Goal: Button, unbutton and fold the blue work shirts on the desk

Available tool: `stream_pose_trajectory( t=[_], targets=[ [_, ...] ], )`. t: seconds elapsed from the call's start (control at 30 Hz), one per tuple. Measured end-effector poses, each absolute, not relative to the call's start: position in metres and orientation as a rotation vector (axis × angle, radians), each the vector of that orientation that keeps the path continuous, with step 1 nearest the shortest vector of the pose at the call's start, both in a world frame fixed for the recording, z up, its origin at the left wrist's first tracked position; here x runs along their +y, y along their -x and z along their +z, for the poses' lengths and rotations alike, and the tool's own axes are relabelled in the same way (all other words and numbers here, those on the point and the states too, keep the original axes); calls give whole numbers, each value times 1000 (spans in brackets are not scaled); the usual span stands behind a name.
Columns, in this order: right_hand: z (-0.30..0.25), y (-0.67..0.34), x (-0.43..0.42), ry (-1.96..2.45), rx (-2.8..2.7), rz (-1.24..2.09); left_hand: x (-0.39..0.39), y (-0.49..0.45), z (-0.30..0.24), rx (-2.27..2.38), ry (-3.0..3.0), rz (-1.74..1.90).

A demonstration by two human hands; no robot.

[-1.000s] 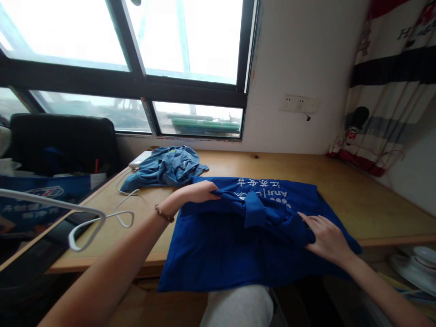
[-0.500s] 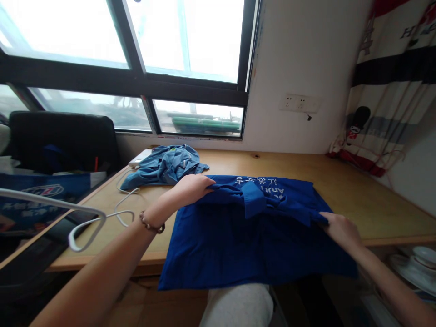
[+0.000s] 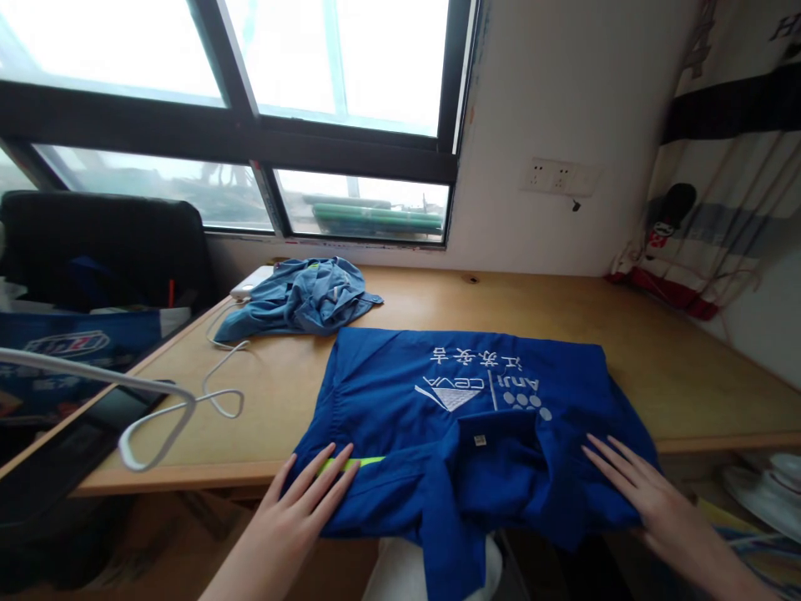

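Note:
A dark blue work shirt (image 3: 388, 376) lies spread over the front edge of the desk, its white printed lettering upside down to me. The collar points toward me, and one collar end hangs below the desk edge. On the shirt's left shoulder area, beside a yellow-green strip, my left hand (image 3: 306, 497) rests flat with fingers spread. My right hand (image 3: 638, 484) lies on the opposite shoulder, fingers stretched out over the cloth. Neither hand grips the fabric.
A crumpled lighter blue garment (image 3: 306, 296) sits at the back left of the wooden desk (image 3: 531, 305), beside a white device (image 3: 250, 282) with a cable. A white bent rod (image 3: 150, 380) crosses the left side. A black chair (image 3: 106, 246) stands beyond.
Both hands have let go of the shirt's gathered shoulder edge and now lie flat on it. The upper part has come down toward me, uncovering the print and collar.

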State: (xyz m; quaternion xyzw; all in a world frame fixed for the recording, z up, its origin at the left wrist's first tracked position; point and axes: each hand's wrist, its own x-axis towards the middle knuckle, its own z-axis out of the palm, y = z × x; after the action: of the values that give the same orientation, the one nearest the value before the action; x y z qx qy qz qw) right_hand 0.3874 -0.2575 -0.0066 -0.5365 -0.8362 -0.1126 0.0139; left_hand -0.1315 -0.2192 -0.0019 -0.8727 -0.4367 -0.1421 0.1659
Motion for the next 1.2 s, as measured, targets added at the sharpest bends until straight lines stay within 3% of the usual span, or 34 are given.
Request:
stream_pose_trajectory(
  t=[0.17,0.33,0.53,0.73,0.97,1.2],
  targets=[
    [-21,-396,-245,1727,-2548,-121,-205,140,-1,-1198,2588,-306],
    [-6,-411,-198,1790,-2499,55,-138,130,10,-1285,2761,-328],
    [-7,-407,-144,1850,-2386,-60,-72,92,8,-1562,2534,-446],
    [-25,-402,-158,1955,-2372,-147,-92,98,-3,-1610,2396,-570],
    [28,-406,-131,1903,-2459,387,-136,116,-16,-1889,2034,-723],
    [4,-358,-88,1797,-2486,106,-165,110,-30,-1842,1926,-826]
  ],
)
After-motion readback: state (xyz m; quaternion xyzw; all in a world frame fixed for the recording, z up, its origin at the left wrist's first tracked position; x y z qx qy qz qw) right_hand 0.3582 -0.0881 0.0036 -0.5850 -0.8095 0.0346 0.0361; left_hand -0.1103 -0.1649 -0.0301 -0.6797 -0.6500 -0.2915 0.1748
